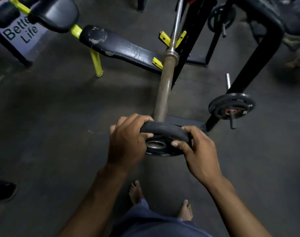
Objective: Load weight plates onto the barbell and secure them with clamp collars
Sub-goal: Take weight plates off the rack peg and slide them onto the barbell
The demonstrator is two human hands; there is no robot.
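Note:
I hold a small black weight plate [164, 132] with both hands just in front of the near end of the barbell sleeve [163, 89]. My left hand [128, 141] grips its left rim, thumb near the metal centre hole. My right hand [197, 147] grips the right rim, thumb on the plate face. The plate hides the sleeve's tip, so I cannot tell whether it is on the bar. The barbell rests on yellow rack hooks [164, 38]. No clamp collar is in view.
A black bench with yellow legs [115, 45] stands to the left of the bar. A black rack frame [258, 53] on the right carries a stored plate [231, 106] on a peg and another plate [221, 16] farther back. My bare feet [135, 192] stand on dark floor.

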